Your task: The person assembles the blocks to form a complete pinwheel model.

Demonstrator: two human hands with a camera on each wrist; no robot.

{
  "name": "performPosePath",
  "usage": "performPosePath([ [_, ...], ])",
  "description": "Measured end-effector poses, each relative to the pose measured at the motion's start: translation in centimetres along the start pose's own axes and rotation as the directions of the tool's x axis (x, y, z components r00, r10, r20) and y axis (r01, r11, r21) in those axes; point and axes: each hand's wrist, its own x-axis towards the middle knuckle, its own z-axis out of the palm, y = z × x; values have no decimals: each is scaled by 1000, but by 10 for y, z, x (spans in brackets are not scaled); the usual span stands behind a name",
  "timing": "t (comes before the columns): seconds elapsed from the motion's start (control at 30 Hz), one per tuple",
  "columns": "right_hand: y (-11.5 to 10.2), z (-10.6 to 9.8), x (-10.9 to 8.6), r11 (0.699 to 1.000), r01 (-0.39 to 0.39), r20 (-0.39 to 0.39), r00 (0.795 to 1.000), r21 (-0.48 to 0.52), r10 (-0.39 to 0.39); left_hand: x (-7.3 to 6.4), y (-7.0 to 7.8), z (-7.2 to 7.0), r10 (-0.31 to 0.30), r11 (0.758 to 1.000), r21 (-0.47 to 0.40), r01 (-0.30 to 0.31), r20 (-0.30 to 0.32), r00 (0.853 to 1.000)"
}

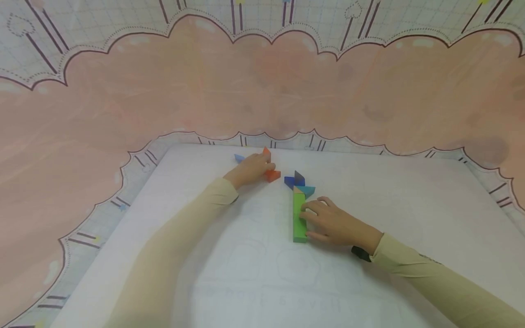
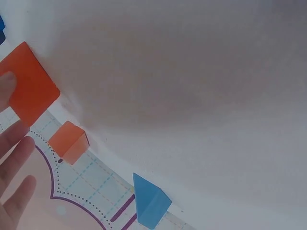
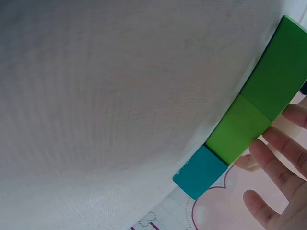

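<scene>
My left hand (image 1: pixel 251 168) pinches an orange-red block (image 2: pixel 37 86), with the thumb on its face and the fingers below in the left wrist view. A lighter orange block (image 2: pixel 69 142) and a blue angled block (image 2: pixel 151 202) stand near that hand. My right hand (image 1: pixel 336 223) rests its loosely spread fingertips against the right side of a row of green blocks (image 1: pixel 299 228). In the right wrist view the row shows a darker green block (image 3: pixel 276 72), a lighter green block (image 3: pixel 240 129) and a teal block (image 3: pixel 200 171) at its end.
Beyond the green row lie dark blue blocks (image 1: pixel 289 181) beside the teal piece. A white table (image 1: pixel 229 273) bears all the blocks. Its far edge meets a pink and white patterned backdrop (image 1: pixel 262 91).
</scene>
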Motion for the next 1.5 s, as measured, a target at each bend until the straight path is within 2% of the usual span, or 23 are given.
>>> performPosePath([
  [0.3, 1, 1, 1, 1000, 18, -29, 999, -12, -18, -5, 6, -1, 31, 999, 8, -31, -17, 999],
  [0.5, 1, 0, 1, 1000, 27, -33, 999, -7, -27, -13, 7, -5, 82, 997, -10, -83, -32, 996],
  [0.8, 1, 1, 1, 999, 42, -58, 997, -11, -43, -15, 5, -2, 86, 996, 8, -86, -38, 996],
  [1.07, 0, 0, 1, 1000, 18, -30, 999, -1, -18, -18, 7, 0, 135, 985, -97, -142, -76, 988],
  [1.13, 0, 0, 1, 1000, 19, -32, 999, -6, -20, -18, 8, 0, 117, 989, -88, -122, -59, 991],
  [1.27, 0, 0, 1, 1000, 24, -40, 999, -15, -25, -17, 11, 0, 37, 999, -40, -37, -1, 999],
  [1.37, -1, -1, 1, 1000, 27, -43, 999, -14, -28, -16, 13, 1, -17, 1000, 3, 17, 30, 999],
  [1.5, -2, -2, 1, 1000, 29, -38, 999, -9, -30, -15, 16, 1, -59, 998, 41, 57, 58, 997],
])
